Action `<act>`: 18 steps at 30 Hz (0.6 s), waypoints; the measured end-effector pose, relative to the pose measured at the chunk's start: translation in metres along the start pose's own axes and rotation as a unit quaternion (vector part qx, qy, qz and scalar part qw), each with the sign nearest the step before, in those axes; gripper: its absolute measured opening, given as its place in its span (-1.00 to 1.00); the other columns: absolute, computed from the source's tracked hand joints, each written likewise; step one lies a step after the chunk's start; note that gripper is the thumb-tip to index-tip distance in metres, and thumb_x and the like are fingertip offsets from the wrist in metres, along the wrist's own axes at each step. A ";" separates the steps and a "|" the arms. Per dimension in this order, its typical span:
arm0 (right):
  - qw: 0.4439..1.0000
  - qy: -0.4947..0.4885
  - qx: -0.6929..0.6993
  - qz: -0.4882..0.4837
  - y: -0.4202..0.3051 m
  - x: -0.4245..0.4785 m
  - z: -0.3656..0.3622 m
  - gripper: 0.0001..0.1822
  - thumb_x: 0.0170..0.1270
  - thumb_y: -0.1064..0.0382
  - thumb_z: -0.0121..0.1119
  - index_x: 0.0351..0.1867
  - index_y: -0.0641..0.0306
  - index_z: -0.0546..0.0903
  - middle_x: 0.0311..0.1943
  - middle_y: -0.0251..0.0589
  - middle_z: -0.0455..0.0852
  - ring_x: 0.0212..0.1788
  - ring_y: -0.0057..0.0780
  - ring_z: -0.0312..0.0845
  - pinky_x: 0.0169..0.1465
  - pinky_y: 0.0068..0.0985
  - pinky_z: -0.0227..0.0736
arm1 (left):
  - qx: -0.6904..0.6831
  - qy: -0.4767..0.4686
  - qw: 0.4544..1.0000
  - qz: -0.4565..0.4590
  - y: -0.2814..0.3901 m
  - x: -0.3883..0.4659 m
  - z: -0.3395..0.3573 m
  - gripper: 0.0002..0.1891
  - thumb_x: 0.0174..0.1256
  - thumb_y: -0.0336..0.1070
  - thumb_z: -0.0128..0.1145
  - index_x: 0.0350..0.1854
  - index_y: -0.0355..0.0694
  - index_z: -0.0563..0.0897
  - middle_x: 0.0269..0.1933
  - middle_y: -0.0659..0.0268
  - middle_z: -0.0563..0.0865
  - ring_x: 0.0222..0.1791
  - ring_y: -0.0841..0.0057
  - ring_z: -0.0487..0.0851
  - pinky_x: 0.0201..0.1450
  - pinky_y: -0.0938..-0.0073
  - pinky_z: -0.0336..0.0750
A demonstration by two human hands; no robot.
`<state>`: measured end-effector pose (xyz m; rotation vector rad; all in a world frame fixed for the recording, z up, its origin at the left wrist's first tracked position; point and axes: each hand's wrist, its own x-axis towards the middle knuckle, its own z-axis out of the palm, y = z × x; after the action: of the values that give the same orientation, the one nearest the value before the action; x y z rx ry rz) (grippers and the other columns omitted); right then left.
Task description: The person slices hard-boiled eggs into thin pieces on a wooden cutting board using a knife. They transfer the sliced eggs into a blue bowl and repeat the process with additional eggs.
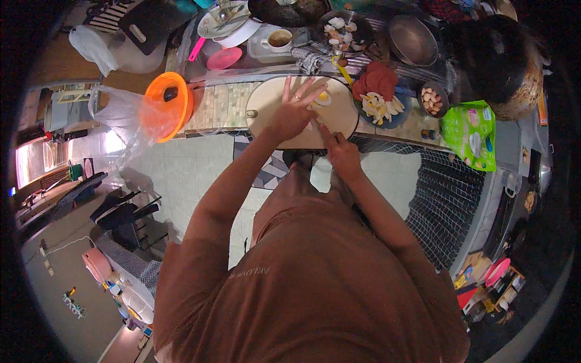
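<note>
My left hand [294,115] is over the cream cutting board [265,97] with its fingers spread and a ring on one of them. Close by its fingertips lies a piece of boiled egg [322,99] with the yolk showing. My right hand [341,152] grips a knife [319,123] at the board's near edge; its blade is small and partly hidden by the hands. Right of the board, a blue plate [405,119] holds cut boiled egg [381,108] and red round slices [376,81]. What lies under my left palm is hidden.
An orange basin [185,97] and a clear plastic bag [120,111] are at the left. A bowl of garlic-like cloves [431,100], a green pouch [472,136] and a large blackened pot [522,86] stand right. Behind are a pan with eggshells [340,34] and a cup [278,41].
</note>
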<state>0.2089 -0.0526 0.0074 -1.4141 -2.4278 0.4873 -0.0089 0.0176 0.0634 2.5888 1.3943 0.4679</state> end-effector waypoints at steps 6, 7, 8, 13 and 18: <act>1.000 -0.017 -0.008 0.003 -0.006 -0.008 -0.015 -0.21 0.21 0.39 0.21 0.53 -0.07 0.34 -0.19 0.03 0.67 -0.40 -0.07 0.75 -0.34 -0.21 0.70 | -0.016 -0.031 0.999 -0.014 -0.005 0.001 0.003 -0.89 0.16 -0.22 0.26 -0.45 0.04 0.82 0.61 0.36 0.27 0.67 0.14 -0.01 0.57 -0.46 -0.35; 1.000 -0.018 -0.001 -0.002 -0.005 -0.013 -0.019 -0.21 0.21 0.41 0.19 0.53 -0.04 0.33 -0.18 0.05 0.67 -0.38 -0.06 0.77 -0.34 -0.20 0.71 | -0.011 -0.036 0.999 -0.016 -0.005 0.001 0.003 -0.88 0.17 -0.22 0.25 -0.46 0.04 0.82 0.61 0.36 0.26 0.67 0.14 -0.01 0.58 -0.46 -0.35; 0.999 -0.038 -0.012 0.007 -0.002 -0.020 -0.022 -0.22 0.22 0.40 0.19 0.53 -0.04 0.33 -0.17 0.05 0.68 -0.36 -0.07 0.77 -0.33 -0.19 0.70 | 0.003 -0.035 0.999 -0.022 -0.005 0.000 0.003 -0.89 0.17 -0.22 0.26 -0.45 0.04 0.82 0.59 0.35 0.29 0.66 0.13 0.00 0.58 -0.45 -0.36; 0.995 -0.058 0.057 0.062 0.001 -0.054 -0.065 -0.35 0.31 0.36 0.24 0.46 -0.06 0.46 -0.29 -0.02 0.67 -0.38 -0.05 0.70 -0.29 -0.15 0.63 | -0.031 -0.024 0.997 -0.061 -0.007 -0.007 0.008 -0.73 0.09 -0.15 0.33 -0.13 -0.01 0.77 0.42 0.21 0.46 0.54 0.08 0.25 0.57 -0.32 -0.10; 0.980 0.042 0.166 0.105 0.013 -0.063 -0.089 -0.55 0.44 0.39 0.15 0.34 0.10 0.59 -0.39 0.07 0.68 -0.39 -0.06 0.65 -0.24 -0.26 0.55 | -0.082 0.050 0.972 -0.214 0.016 0.018 0.026 -0.25 0.04 -0.11 0.43 0.30 -0.23 0.44 0.22 0.07 0.55 0.27 0.04 0.50 0.35 -0.06 0.27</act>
<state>0.2850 -0.0892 0.0770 -1.5119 -2.0229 0.8210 0.0217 0.0242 0.0474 2.0774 1.7999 0.6177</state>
